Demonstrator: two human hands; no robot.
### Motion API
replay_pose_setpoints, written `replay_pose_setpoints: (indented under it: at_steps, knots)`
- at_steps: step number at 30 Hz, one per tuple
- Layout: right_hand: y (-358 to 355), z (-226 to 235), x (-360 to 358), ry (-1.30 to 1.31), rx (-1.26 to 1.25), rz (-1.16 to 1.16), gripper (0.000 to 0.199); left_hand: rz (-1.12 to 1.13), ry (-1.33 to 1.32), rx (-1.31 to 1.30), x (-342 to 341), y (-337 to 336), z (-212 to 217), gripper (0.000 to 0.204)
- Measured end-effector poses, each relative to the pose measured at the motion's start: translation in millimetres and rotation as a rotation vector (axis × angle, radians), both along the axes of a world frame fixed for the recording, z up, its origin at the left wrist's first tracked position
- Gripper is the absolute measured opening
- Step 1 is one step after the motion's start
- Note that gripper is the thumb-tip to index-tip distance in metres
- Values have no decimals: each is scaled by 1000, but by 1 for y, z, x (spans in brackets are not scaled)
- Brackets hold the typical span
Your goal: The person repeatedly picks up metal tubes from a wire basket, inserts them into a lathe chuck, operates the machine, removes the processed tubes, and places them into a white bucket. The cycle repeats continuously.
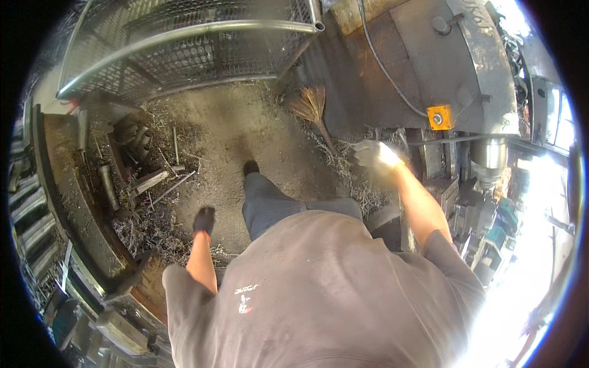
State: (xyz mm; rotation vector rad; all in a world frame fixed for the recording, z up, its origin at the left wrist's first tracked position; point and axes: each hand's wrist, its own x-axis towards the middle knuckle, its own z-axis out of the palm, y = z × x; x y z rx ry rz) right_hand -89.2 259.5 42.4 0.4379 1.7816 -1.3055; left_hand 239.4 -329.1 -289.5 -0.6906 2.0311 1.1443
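My right hand [375, 156], in a pale glove, is held out to the right beside the machine. It is blurred, and its fingers do not show clearly enough to tell whether they hold anything. Nearest to it is a straw broom [311, 107], its bristles on the far side and its handle slanting toward me. My left hand [204, 221], in a dark glove with a red cuff, hangs low over the floor. Its fingers cannot be made out. Close by on the left lie a metal rod [173, 187] and curly metal shavings [144, 236].
Ahead stands a mesh cage with a tubular rail [202, 29]. A large machine with an orange control box [439, 118] on a cable and a steel spindle [489, 161] occupies the right. On the left, a heavy metal frame [83, 208] borders scrap bars. Shavings litter the concrete floor [230, 116].
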Motion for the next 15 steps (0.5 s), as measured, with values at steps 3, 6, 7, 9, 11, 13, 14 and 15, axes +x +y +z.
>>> replay_pose_setpoints:
  at_steps: [3,6,7,9,11,13,14,15]
  knots:
    - [-47,32,-9,383,268,466,32,-807,-163,-218,85,8,15,51]
    - [-47,72,8,379,396,701,37,-430,-397,-72,116,25,43,49]
    - [-40,78,13,418,490,780,38,-544,-336,-135,106,31,50,47]
    - [-22,72,20,373,308,542,33,-477,-153,-176,73,46,70,48]
    - [-9,37,16,522,349,733,34,-143,-121,-374,31,70,93,49]
    - [-12,-23,6,360,268,689,35,-60,220,-216,7,92,130,53]
    - [-19,-57,2,266,162,659,37,349,100,-155,10,116,152,55]
    - [-30,-92,-2,514,252,946,38,533,163,-86,20,141,177,57]
